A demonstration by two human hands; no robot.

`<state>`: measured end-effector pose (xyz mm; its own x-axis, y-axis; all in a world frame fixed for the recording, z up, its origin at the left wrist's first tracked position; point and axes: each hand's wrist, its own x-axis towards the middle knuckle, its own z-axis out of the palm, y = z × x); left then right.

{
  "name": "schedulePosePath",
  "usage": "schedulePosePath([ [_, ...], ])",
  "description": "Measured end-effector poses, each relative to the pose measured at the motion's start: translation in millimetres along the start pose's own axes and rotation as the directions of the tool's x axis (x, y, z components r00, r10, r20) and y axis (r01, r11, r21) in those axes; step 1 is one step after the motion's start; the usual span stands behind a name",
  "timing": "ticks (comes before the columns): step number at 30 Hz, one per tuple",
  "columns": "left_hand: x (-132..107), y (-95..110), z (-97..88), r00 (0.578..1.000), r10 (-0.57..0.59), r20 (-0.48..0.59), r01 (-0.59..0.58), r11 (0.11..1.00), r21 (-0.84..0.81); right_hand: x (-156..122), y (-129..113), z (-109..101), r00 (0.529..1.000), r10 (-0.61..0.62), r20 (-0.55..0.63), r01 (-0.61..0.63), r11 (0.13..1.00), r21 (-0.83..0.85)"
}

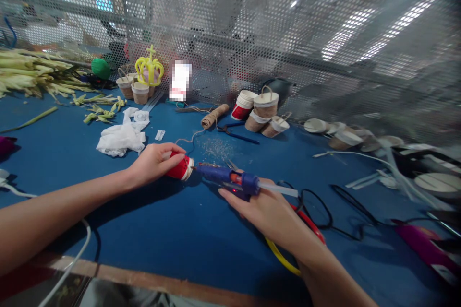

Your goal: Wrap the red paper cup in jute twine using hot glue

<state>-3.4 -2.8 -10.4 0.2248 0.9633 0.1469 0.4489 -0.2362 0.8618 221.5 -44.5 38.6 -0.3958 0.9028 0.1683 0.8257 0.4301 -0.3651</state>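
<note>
My left hand (158, 159) is closed around a red paper cup (178, 169), which lies on its side with its white rim facing right. A strand of twine runs from the cup to a twine roll (215, 116) farther back. In my right hand (257, 206) is a blue glue gun (226, 175), its grip mostly hidden by my fingers. A clear glue stick (279, 187) sticks out of its rear, and its nozzle points left at the cup's rim, touching or very close to it.
Behind stand twine-wrapped cups (262, 112), stacked paper cups (244, 104), blue-handled pliers (237, 134) and a yellow crown (149, 69). White crumpled tissue (122, 139) lies left. Black cable (317, 211) and red-yellow handles (284, 256) lie near my right arm. A perforated metal screen (223, 19) closes the back.
</note>
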Motion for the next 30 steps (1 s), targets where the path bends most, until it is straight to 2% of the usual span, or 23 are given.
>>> schedulePosePath([
  [12, -1, -1, 0.7, 0.998, 0.058, -0.022, -0.056, 0.995, 0.087, 3, 4, 2, 0.997, 0.076, 0.028, -0.076, 0.997, 0.013],
  [20, -1, 0, 0.3, 0.998, 0.057, -0.01, -0.056, 0.993, 0.106, 1, 1, -3, 0.966, 0.212, 0.148, -0.235, 0.959, 0.161],
  [30, -4, 4, -1.6, 0.996, 0.092, 0.009, -0.092, 0.981, 0.171, 12, -1, -4, 0.949, 0.262, 0.174, -0.297, 0.929, 0.223],
])
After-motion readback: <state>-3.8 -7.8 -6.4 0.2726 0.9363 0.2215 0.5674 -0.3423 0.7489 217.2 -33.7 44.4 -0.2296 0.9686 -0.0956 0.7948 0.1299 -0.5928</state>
